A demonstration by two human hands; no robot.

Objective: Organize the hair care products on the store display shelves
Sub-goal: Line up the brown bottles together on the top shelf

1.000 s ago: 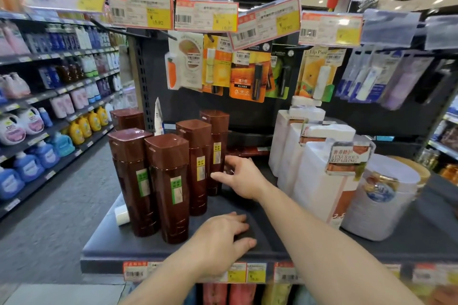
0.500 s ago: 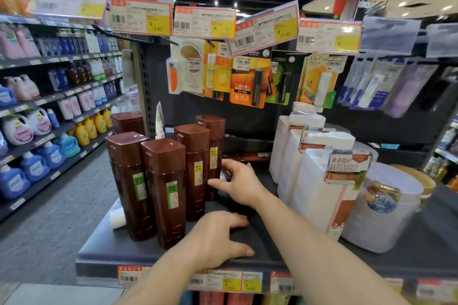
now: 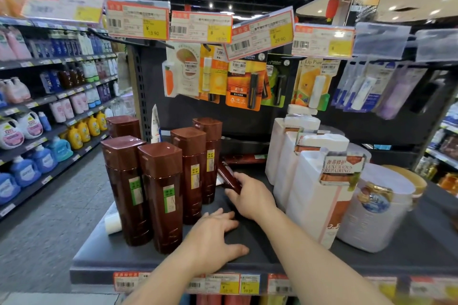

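Note:
Several tall brown bottles (image 3: 162, 195) with green labels stand upright at the shelf's left front. Behind them my right hand (image 3: 252, 197) grips a smaller brown bottle (image 3: 226, 174) that lies tilted, its far end toward the upright row. Another brown bottle (image 3: 245, 158) lies flat farther back. My left hand (image 3: 214, 236) rests palm down on the dark shelf (image 3: 285, 257) near its front edge, fingers spread, holding nothing.
White pump bottles (image 3: 312, 195) with orange tags stand in a row on the right, with a white tub (image 3: 376, 215) beside them. A small white tube (image 3: 112, 223) lies at the left edge. Lip balm cards (image 3: 244, 84) and price tags (image 3: 137, 20) hang above.
My right hand has closed on the lying brown bottle behind the upright row and drawn it forward a little. My left hand stays flat on the shelf.

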